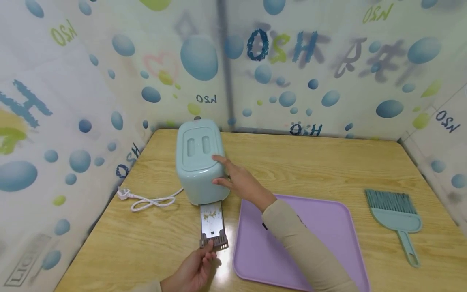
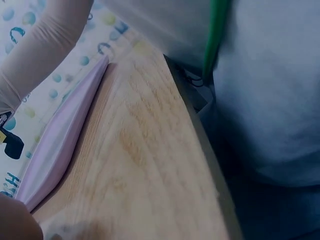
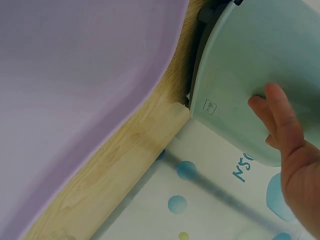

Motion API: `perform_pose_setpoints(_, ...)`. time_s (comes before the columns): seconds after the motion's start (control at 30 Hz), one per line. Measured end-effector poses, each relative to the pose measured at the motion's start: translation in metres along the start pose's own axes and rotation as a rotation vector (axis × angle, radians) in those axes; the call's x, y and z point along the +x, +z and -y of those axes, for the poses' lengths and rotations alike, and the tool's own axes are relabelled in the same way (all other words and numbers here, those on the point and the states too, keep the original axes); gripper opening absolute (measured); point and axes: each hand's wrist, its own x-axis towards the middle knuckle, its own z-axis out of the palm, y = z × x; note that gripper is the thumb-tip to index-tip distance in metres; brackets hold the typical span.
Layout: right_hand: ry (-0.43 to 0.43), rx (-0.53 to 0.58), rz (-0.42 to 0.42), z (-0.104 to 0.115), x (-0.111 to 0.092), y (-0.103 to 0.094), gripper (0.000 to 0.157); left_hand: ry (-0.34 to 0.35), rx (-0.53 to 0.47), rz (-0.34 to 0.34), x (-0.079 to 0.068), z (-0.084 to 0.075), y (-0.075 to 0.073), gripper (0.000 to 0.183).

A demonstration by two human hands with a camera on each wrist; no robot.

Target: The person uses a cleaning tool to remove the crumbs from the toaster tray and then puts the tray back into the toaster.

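In the head view a pale blue toaster (image 1: 197, 186) stands at the back left of the table, its top covered by a lid with two slot-shaped recesses. A metal crumb tray (image 1: 213, 219) with brown crumbs on it sticks out from the toaster's near end. My left hand (image 1: 195, 267) pinches the tray's brown slotted handle between thumb and fingers. My right hand (image 1: 242, 182) touches the toaster's near right corner with straight fingers, one on the lid's edge. The right wrist view has that hand (image 3: 295, 155) against the toaster's side (image 3: 235, 75). Only a blurred bit of the left hand (image 2: 17, 220) shows in the left wrist view.
A purple tray (image 1: 259, 251) lies right of the toaster, under my right forearm. Farther right is a blue-green brush (image 1: 395, 221). The toaster's white cord (image 1: 157, 200), loosely looped, ends in a plug at the left. Patterned sheets (image 1: 262, 93) border the table.
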Motion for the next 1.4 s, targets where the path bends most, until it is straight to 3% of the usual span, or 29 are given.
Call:
perform_pose_setpoints(0.13, 0.003, -0.008, -0.004, -0.001, 0.000, 0.001, 0.070, 0.000, 0.011, 0.008, -0.003, 0.002, -0.002, 0.015)
perform_pose_setpoints(0.47, 0.001, -0.011, 0.011, -0.001, 0.000, 0.000, 0.070, -0.054, 0.021, 0.134, -0.011, 0.008, -0.012, 0.025)
perform_pose_setpoints(0.7, 0.002, -0.007, 0.009, -0.001, 0.000, 0.000, 0.070, -0.015, 0.111, 0.043, -0.017, 0.015, -0.019, 0.012)
perform_pose_setpoints(0.9, -0.003, -0.012, 0.010, 0.000, -0.001, 0.000, 0.070, 0.018, 0.253, 0.027, -0.022, 0.019, -0.022, 0.010)
perform_pose_setpoints(1.17, -0.010, -0.020, 0.012, 0.001, 0.000, -0.002, 0.069, 0.024, 0.287, -0.021, -0.027, 0.021, -0.024, 0.007)
perform_pose_setpoints(1.4, -0.017, -0.019, 0.001, -0.001, 0.001, -0.001, 0.069, 0.020, 0.359, 0.044, -0.031, 0.023, -0.027, 0.014)
